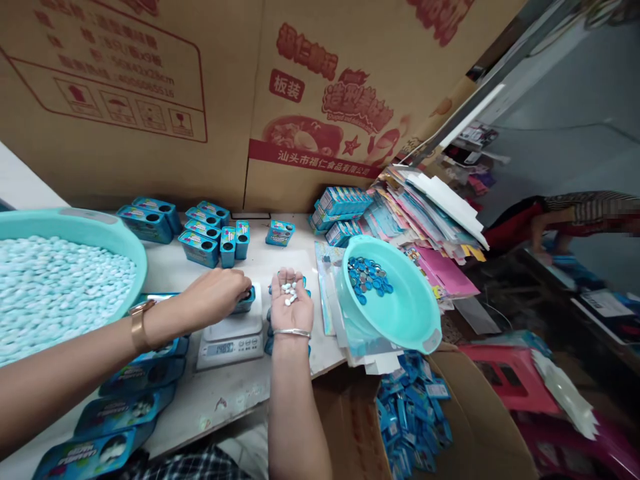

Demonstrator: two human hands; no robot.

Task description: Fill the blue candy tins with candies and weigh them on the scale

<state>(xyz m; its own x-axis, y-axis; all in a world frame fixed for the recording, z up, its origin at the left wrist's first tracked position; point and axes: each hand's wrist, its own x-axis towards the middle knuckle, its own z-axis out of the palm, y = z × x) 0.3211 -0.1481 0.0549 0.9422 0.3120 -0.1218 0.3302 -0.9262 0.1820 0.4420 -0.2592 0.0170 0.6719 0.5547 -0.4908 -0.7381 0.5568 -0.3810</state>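
Palm up beside the scale, my right hand (293, 313) cups several small white candies (289, 293), its fingers slightly curled. My left hand (225, 293) reaches over a digital scale (230, 350), fingers pinched together at the top of a small blue tin (245, 303) on the weighing plate. What those fingertips hold, if anything, is hidden. The scale's display is lit. More blue tins are partly hidden behind and beneath my right hand.
A turquoise basin of white candies (135, 253) stands left; another turquoise basin (400, 307) holds blue caps. Blue tins (200, 247) line the back and the left front (90, 453). A carton (465, 413) of blue packs stands below the table edge. Another person (575, 210) is far right.
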